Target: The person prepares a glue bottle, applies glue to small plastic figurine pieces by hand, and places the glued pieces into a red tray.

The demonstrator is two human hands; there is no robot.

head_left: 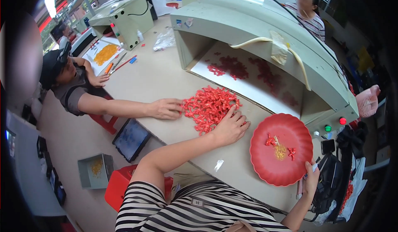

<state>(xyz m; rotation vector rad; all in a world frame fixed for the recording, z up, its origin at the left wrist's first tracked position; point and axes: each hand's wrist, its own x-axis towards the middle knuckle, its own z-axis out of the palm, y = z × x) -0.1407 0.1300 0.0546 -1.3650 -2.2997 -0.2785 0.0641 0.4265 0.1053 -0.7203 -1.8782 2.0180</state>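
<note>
A loose heap of small glossy red pieces (pixel 209 107) lies on the table in front of me. My left hand (pixel 232 127) rests at the heap's right edge, fingers loosely spread and the index finger touching the pieces. A round red plate (pixel 269 172) with a scalloped rim is tilted toward me at the right. Its lower right rim is in the grip of my right hand (pixel 310 180), where a thin whitish object also shows between the fingers. A few red pieces (pixel 292 153) lie on the plate beside a gold printed emblem.
A co-worker's hand (pixel 168 108) touches the heap's left side. Behind stands a pale machine (pixel 257 28) with red pieces inside its opening. Yellow pieces (pixel 105 54), tools and a plastic bag (pixel 165 40) lie farther left. A grey bin (pixel 95 172) stands on the floor.
</note>
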